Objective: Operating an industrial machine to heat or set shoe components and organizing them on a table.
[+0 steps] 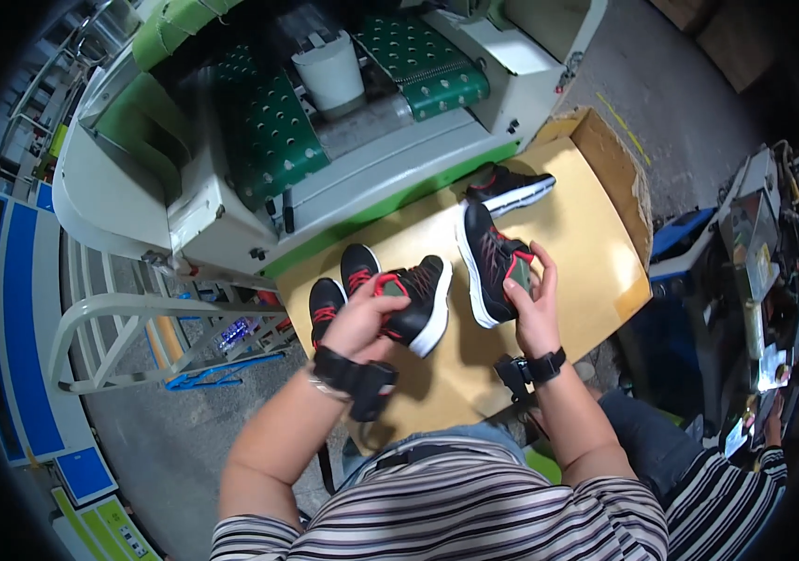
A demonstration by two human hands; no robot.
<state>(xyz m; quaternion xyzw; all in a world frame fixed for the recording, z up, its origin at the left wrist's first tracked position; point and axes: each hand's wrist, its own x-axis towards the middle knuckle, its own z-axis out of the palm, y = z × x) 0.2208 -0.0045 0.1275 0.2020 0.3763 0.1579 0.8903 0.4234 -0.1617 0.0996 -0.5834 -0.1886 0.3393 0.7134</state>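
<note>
My left hand [360, 323] is closed on a black sneaker [425, 290] with red laces and a white sole, its thumb at the shoe's opening. In my right hand [537, 297] is another black sneaker [482, 251], gripped at the heel opening, toe pointing away from me and white sole facing left. Both shoes are above a tan board [456, 383]. Just left of my left hand, a black-and-red shoe [327, 301] and a second such shoe [356, 262] stand close together. Farther off, a black shoe [512, 190] with a white sole lies near the machine.
A large pale machine [371, 206] with perforated green belts [278, 140] stands beyond the board. A cardboard box wall [619, 173] borders the right side. At left is a white metal rack [105, 313]. To the right, a person in striped clothing [722, 496] sits close by.
</note>
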